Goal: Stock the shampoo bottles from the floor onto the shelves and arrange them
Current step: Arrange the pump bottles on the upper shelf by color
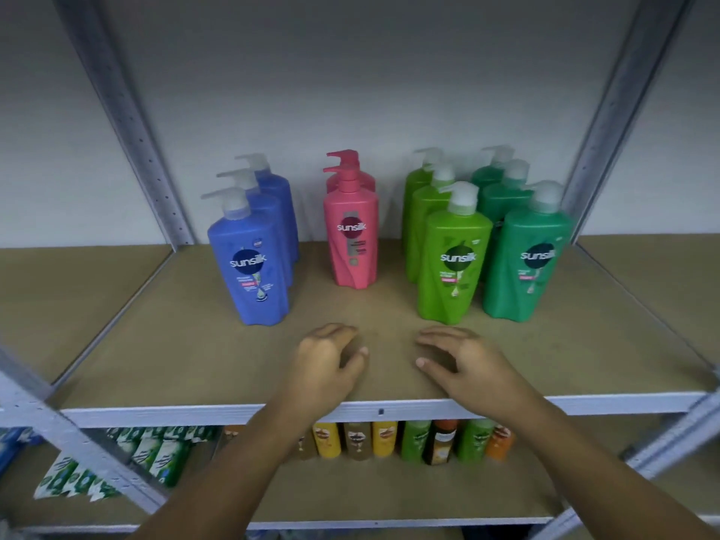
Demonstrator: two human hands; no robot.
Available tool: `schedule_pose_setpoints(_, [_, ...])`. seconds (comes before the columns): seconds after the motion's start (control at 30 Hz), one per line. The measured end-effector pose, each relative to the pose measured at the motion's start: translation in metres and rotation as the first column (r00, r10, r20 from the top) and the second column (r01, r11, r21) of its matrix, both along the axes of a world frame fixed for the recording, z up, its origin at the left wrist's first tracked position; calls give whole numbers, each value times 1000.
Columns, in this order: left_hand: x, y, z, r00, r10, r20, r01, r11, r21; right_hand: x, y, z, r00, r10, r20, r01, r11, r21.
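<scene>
Empty, both: left hand [327,364] and right hand [467,364] loosely curled over the tan shelf board [163,344], gripping nothing. Head view: blue plastic pump shampoo bottles [249,267], pink bottles [352,243], lime-green bottles [452,267], dark-green bottles [530,263] in upright rows behind. Between placements, likely; next calls for fetching floor stock, unseen.

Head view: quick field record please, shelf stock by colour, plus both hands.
shelf: brown board, four files of upright pump bottles
blue bottles: three, left
pink bottles: at least two, middle
light green bottles: three, right of pink
dark green bottles: three, far right
left hand: empty, fingers loosely curled, in front of bottles
right hand: empty, likewise
lower shelf: small bottles
</scene>
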State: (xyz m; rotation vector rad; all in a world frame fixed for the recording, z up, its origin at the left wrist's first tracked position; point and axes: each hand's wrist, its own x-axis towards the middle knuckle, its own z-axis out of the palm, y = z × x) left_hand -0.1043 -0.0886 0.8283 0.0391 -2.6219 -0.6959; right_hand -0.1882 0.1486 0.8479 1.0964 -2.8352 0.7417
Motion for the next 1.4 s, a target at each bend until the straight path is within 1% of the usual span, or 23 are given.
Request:
schedule_pose_setpoints(0.1, [-26,41,6,998,-44,44,39,995,93,-2,34,4,993,-115,27,117,983,-142])
schedule_pose_setpoints(0.2, [-55,72,12,994,-75,78,47,947,318,-13,53,6,974,-215,64,225,938,-264])
schedule_pose_setpoints(0.3, [-78,93,19,991,-124,54,75,839,539,-27,56,6,956,-207,205,263,916,-301])
schedule_pose_setpoints(0.37, [-92,98,19,988,-152,20,110,798,593,-35,54,0,955,-146,259,227,920,-318])
schedule_pose_setpoints(0.47, [-105,95,11,987,-161,16,119,791,600,-37,51,-2,968,-48,246,134,929,-345])
schedule_pose_setpoints(0.53, [-111,94,5,991,-130,18,95,806,584,-36,50,-1,974,-20,224,94,940,-328])
schedule_pose_setpoints(0.67, [-120,95,3,999,-31,42,1,819,574,-41,47,-4,975,-10,221,82,945,-316])
schedule_pose_setpoints(0.73, [-122,96,4,999,-14,38,-10,828,560,-46,49,-5,975,8,223,64,948,-312])
schedule_pose_setpoints(0.8, [-121,97,5,999,-19,44,-8,835,550,-50,54,-6,973,-4,233,89,930,-356])
schedule_pose_setpoints(0.83, [-121,96,4,998,-27,54,-7,834,552,-51,57,-8,965,-32,261,140,902,-408])
schedule_pose_setpoints(0.87, [-120,95,3,997,-35,62,-4,834,552,-51,62,-9,955,-74,289,210,853,-477])
schedule_pose_setpoints(0.93, [-120,92,-1,996,-36,82,-14,846,533,-49,73,-10,931,-200,306,353,712,-607])
schedule_pose_setpoints(0.97, [-119,90,-5,995,-36,91,-17,850,526,-50,78,-9,914,-287,287,406,642,-650])
schedule_pose_setpoints(1.0, [-119,90,-7,995,-34,99,-22,855,518,-52,84,-7,891,-365,268,445,594,-670])
schedule_pose_setpoints(1.03, [-119,89,-7,994,-28,101,-28,859,511,-58,89,-7,871,-422,252,472,572,-671])
schedule_pose_setpoints(1.07, [-119,90,-7,994,-19,105,-36,863,503,-65,92,-6,861,-447,245,486,575,-659])
schedule_pose_setpoints(1.1, [-119,92,-5,994,-14,105,-40,864,502,-72,94,-5,866,-428,260,486,595,-640])
schedule_pose_setpoints(1.2, [-119,94,-3,994,-8,106,-45,870,490,-88,92,-2,895,-274,354,443,646,-622])
schedule_pose_setpoints(1.27, [-118,95,-2,993,12,117,-66,883,465,-94,92,-1,900,-270,343,432,667,-607])
schedule_pose_setpoints(1.3, [-116,96,0,992,22,120,-73,895,441,-94,93,-2,898,-278,341,436,663,-608])
schedule_pose_setpoints(1.37, [-109,97,2,992,46,121,-87,930,356,-86,94,-3,894,-297,335,446,655,-610])
schedule_pose_setpoints(1.4, [-105,96,2,991,51,122,-86,948,305,-78,94,-5,897,-319,306,442,667,-599])
